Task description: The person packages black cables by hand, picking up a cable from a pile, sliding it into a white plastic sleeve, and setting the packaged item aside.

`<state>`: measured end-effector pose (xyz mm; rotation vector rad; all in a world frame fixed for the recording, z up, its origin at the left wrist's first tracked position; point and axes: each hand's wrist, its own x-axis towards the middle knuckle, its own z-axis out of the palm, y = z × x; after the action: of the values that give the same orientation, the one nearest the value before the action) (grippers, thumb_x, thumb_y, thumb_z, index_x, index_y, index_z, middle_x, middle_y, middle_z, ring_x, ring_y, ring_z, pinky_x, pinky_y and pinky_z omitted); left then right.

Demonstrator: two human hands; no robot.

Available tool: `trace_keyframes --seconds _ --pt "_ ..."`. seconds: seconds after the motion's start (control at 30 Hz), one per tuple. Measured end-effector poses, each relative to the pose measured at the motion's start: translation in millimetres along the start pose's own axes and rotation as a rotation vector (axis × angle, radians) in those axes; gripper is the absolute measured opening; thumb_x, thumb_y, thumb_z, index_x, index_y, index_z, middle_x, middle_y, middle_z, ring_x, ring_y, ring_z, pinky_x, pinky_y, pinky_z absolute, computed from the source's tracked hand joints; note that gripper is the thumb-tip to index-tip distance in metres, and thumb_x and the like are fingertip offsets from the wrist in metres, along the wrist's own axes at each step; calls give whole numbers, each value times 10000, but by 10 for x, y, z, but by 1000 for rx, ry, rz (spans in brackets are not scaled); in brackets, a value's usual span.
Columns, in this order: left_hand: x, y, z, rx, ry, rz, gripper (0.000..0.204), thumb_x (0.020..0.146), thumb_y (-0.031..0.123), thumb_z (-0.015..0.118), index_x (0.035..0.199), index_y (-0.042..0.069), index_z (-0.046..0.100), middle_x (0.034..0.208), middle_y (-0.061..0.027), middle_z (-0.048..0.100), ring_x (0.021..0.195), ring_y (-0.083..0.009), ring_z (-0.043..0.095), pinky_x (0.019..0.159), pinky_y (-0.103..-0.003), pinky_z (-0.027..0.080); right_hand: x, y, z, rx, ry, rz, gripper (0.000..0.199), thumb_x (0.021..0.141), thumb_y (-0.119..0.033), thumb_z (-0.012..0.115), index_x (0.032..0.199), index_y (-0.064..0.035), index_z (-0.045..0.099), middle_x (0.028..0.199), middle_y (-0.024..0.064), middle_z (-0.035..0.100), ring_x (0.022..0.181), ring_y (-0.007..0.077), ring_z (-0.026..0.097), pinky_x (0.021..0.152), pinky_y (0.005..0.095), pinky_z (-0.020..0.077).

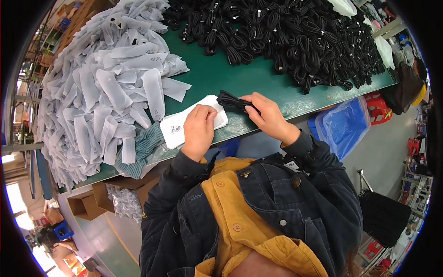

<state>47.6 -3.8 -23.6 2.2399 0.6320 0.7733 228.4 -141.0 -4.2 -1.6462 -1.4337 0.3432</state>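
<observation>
A bundled black cable (234,101) is gripped in my right hand (268,118), fingers closed round its near end, while its looped far end points left over a stack of flat white plastic bags (173,127). My left hand (199,127) lies over that stack, its fingers curled and pinched at the top bag; how many layers they hold is hidden. The cable's loops are just right of my left fingers, and the bags lie on the green table (203,74) near its front edge.
Filled frosted bags (108,92) form a large heap at left. Bundled black cables (295,37) are piled at the back right. A teal knitted cloth (140,147) lies by the stack. Right of the table stand a blue lined bin (341,124) and a black-seated stool (385,217); cardboard boxes (99,203) sit lower left.
</observation>
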Motion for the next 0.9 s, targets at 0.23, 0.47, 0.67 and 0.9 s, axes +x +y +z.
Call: trace_keyframes --seconds 0.23,0.47,0.67,0.9 --pt "-3 75 -23 -63 1 -40 53 866 14 629 895 12 584 855 -141 593 746 -347 587 666 -408 469 -89 4 -54 -99 -29 -115 301 850 -5 624 1151 -16 622 850 130 560 717 302 570 633 379 468" --pt "-5 67 -40 40 -3 89 52 874 -14 609 907 7 574 872 -146 588 732 -340 583 658 -398 472 -70 -15 -51 -246 -12 -229 276 837 -12 641 1113 -14 632 826 109 565 685 303 594 608 394 494" --pt "-15 118 -51 -158 25 -51 102 840 -56 603 909 10 569 910 -144 577 778 -338 558 727 -406 470 -49 10 -60 -287 -130 -317 356 807 1 670 1159 -38 626 858 101 581 704 269 608 607 359 496" --pt "128 220 -180 -1 -1 345 138 808 -59 632 907 12 566 975 -148 579 870 -325 552 762 -376 463 83 81 15 554 -272 425 311 867 -17 665 1175 -46 637 864 32 559 722 174 597 672 283 497"
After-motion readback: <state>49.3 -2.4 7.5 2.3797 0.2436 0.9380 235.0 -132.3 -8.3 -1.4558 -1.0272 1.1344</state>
